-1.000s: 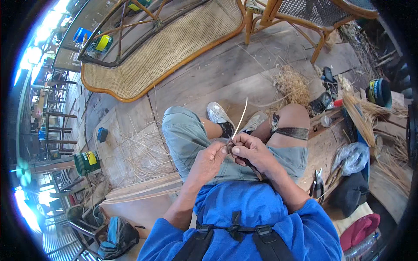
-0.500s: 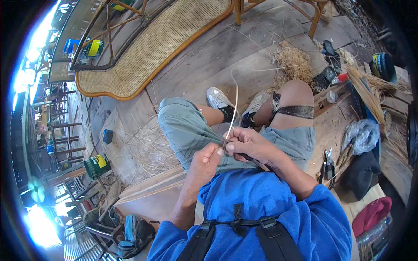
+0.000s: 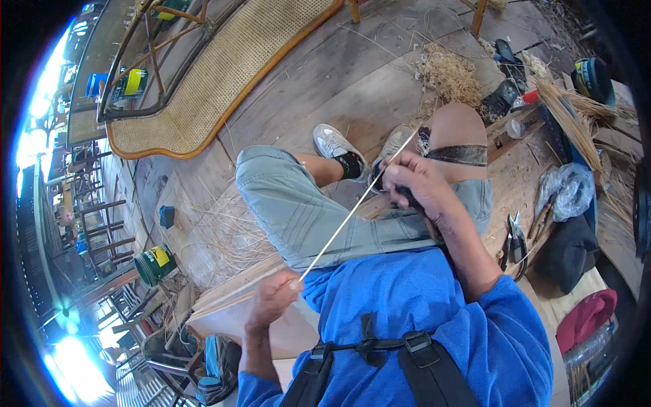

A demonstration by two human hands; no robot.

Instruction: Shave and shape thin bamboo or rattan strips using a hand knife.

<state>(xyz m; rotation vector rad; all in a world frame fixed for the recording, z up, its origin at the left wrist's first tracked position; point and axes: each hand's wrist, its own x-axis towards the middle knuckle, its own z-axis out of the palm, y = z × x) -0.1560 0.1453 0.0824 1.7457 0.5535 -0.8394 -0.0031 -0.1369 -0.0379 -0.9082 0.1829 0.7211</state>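
A thin pale cane strip (image 3: 346,222) runs taut and slanting across my lap, from low left to upper right. My left hand (image 3: 274,296) is closed in a fist round its lower end, beside my hip. Near my bent right knee, my right hand (image 3: 419,182) is closed about the strip's upper stretch, and the free end pokes out beyond the fingers. The same hand also grips a dark handle (image 3: 405,197); the rest of that tool is hidden by the fingers and I cannot tell its kind. A dark band is tied round my right knee.
Pliers (image 3: 517,237) lie to my right beside a dark cap (image 3: 568,254) and a clear plastic bag (image 3: 569,191). Curly shavings (image 3: 449,78) are heaped ahead. A woven cane panel (image 3: 203,95) lies at far left, loose strands (image 3: 220,227) and a green tin (image 3: 154,263) nearer.
My hands were together over my lap. The left has pulled down and left, the right has gone up and forward, and the curved strip is now stretched straight between them.
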